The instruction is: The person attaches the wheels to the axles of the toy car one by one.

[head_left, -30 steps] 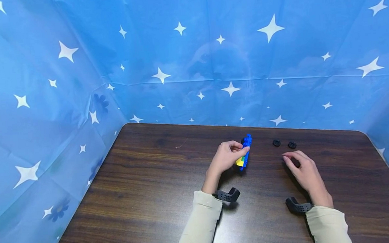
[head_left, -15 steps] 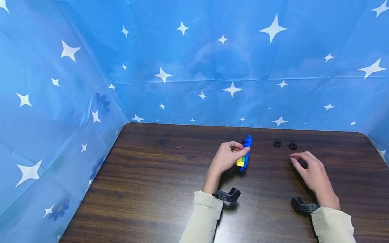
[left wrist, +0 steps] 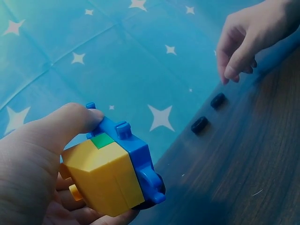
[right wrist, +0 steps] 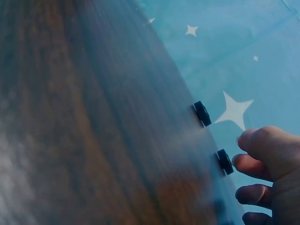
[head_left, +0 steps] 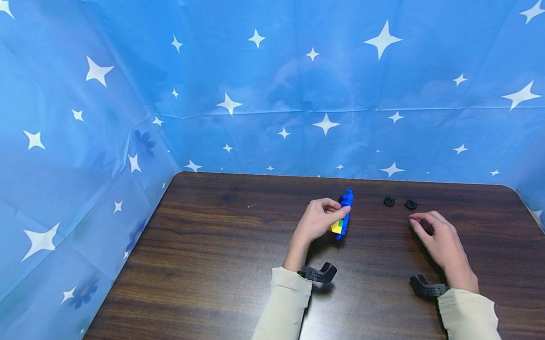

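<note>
Left hand (head_left: 318, 219) pinches yellow, green and blue plastic block toy (left wrist: 105, 178), thumb on blue part, held over dark brown wood-grain table (head_left: 212, 243). Right hand (head_left: 440, 241) loosely curled, nothing between thumb and fingers, near two small round black wheels (left wrist: 200, 125) on table. Handling advice: firm left pinch, thumb clear of blue pegs; wheels best taken singly, by rims.

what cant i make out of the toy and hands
Head: part of the toy, covered by the left hand.
Left wrist: the toy's far side, hidden by its own body.
Right wrist: part of the right hand, cut by the right edge; the table's grain, partly blurred.
</note>
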Motion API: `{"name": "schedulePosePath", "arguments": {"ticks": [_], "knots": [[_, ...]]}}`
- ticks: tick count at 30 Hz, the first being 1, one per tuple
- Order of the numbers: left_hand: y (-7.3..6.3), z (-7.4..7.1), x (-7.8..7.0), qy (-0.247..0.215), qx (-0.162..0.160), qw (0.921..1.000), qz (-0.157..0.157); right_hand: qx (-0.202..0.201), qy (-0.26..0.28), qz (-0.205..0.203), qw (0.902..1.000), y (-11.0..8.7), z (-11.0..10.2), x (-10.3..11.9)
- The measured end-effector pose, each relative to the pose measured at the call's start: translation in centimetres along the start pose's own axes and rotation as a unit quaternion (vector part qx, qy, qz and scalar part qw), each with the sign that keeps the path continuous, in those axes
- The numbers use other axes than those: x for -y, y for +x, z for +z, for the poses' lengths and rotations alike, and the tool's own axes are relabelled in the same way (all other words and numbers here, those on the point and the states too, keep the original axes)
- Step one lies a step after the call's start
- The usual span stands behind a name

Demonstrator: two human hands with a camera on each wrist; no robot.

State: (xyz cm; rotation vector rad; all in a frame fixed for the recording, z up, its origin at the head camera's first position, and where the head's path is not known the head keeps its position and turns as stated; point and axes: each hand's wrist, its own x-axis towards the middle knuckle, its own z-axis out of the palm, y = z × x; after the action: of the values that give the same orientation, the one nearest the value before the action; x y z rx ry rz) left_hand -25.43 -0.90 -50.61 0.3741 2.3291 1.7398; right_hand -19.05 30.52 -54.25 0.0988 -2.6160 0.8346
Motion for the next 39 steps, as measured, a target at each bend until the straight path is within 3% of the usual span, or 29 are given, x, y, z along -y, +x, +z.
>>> {"name": "schedulePosePath", "arguments": {"ticks": [28, 39], "knots": [[-0.06, -0.18, 0.29, 0.012, 0.010, 0.9999, 0.004, 0.001, 0.004, 0.007, 1.0000, 0.44, -0.15, -0.62], [-0.07, -0.22, 0.13, 0.024, 0.009, 0.9997, 0.005, 0.001, -0.006, 0.029, 0.9996, 0.80, -0.44, -0.99]]}}
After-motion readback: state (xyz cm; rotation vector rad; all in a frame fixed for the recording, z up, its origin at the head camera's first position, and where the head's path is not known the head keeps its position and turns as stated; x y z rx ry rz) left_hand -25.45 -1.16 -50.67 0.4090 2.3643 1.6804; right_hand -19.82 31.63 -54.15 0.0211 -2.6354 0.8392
